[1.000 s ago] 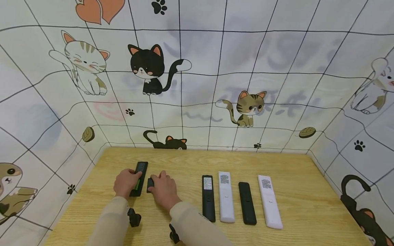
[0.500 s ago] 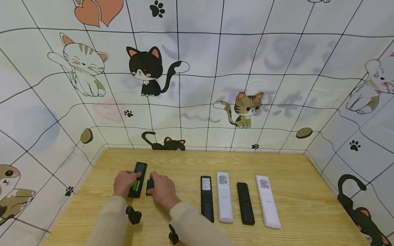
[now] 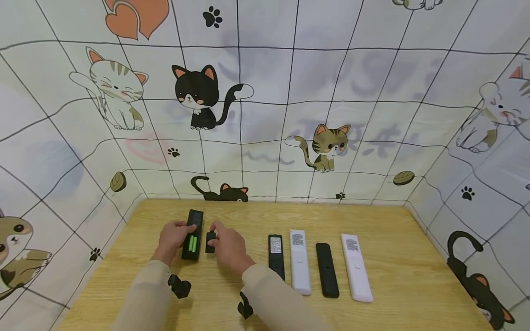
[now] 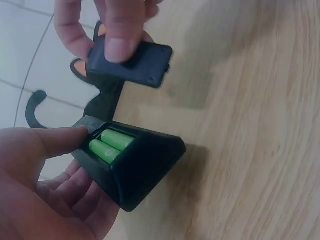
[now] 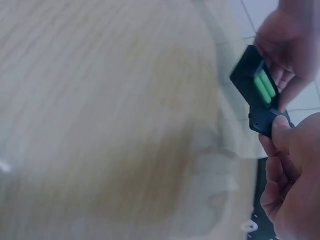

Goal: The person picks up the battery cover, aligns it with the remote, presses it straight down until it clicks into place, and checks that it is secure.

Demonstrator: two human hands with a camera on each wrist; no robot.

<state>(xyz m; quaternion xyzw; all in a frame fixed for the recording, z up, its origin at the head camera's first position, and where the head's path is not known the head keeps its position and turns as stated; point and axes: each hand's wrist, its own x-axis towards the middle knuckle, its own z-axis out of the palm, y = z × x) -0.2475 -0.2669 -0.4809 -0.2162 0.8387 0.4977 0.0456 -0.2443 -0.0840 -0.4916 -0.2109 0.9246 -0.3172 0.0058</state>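
My left hand (image 3: 171, 238) grips a black remote control (image 3: 198, 230) at the table's left side. Its back faces up with the battery compartment open, and two green batteries (image 4: 111, 145) lie side by side inside. In the left wrist view the remote (image 4: 147, 167) looks raised off the table, thumb on its back and fingers beneath. Just to the right, my right hand (image 3: 230, 248) pinches a small black battery cover (image 4: 145, 65) between thumb and fingers. Small tabs show at the cover's free end. Cover and remote are apart in the left wrist view.
To the right on the wooden table (image 3: 397, 257) lie a black remote with a white label (image 3: 275, 257), a white remote (image 3: 300, 262), a plain black remote (image 3: 327, 270) and another white remote (image 3: 356, 267). A cat-print cloth (image 3: 265, 115) encloses the table's back and sides.
The remote has shifted slightly right and its batteries are more fully exposed. My right hand has moved a little right with the cover, which shows more clearly. The head view has shifted slightly.
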